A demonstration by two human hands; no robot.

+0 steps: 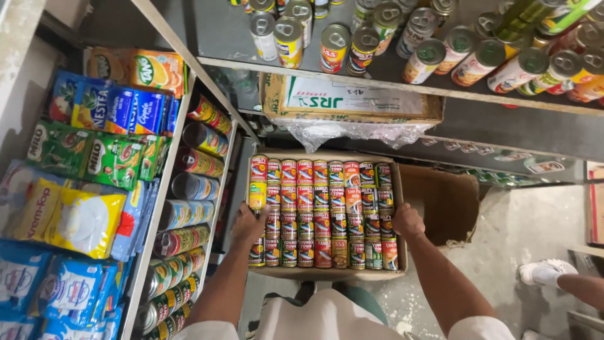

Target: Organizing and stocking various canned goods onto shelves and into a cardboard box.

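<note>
A shallow cardboard tray [327, 273] packed with several rows of small cans lying on their sides, red, green and yellow labels up, is held out in front of me. My left hand [250, 221] grips its left edge, fingers over the cans there. My right hand [408, 220] grips the right edge. The tray hovers below a shelf holding a flat cardboard box [352, 101] with crumpled clear plastic [358, 132] hanging under it.
Upright cans [333, 44] crowd the top shelf. To the left, a rack holds cans on their sides [189, 214] and hanging drink-mix sachets [82, 170]. An open brown box [443, 201] sits behind the tray. Another person's foot in a white shoe [544, 272] stands on the concrete floor at right.
</note>
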